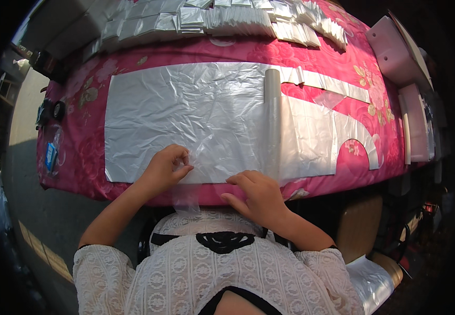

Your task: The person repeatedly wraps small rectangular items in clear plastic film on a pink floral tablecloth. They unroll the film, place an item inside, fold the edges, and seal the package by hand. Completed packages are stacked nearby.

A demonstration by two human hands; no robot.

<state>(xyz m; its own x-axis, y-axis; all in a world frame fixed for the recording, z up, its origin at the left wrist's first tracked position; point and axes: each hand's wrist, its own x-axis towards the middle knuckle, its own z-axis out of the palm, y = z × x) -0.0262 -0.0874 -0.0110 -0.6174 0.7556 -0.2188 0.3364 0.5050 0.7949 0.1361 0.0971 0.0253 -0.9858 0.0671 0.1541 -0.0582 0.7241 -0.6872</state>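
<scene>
A wrinkled silvery plastic sheet [164, 110] lies flat across the pink floral tablecloth. Thin clear plastic film [206, 149] covers part of it, and a loose end hangs over the near table edge toward my lap. My left hand [168, 164] is curled at the sheet's near edge, its fingers closed on the clear film. To the right, my right hand [259, 197] is held over the near edge, thumb and fingers apart, with nothing visible in it. Just beyond it, a translucent roll [272, 121] stretches from the near edge to the far edge.
Silvery plastic with a curved cut-out [311, 139] lies right of the roll. Stacks of folded silvery packets [238, 21] line the far side. White foam boxes [395, 50] stand at the right. A blue packet [50, 156] and black tape roll [58, 110] sit at the left edge.
</scene>
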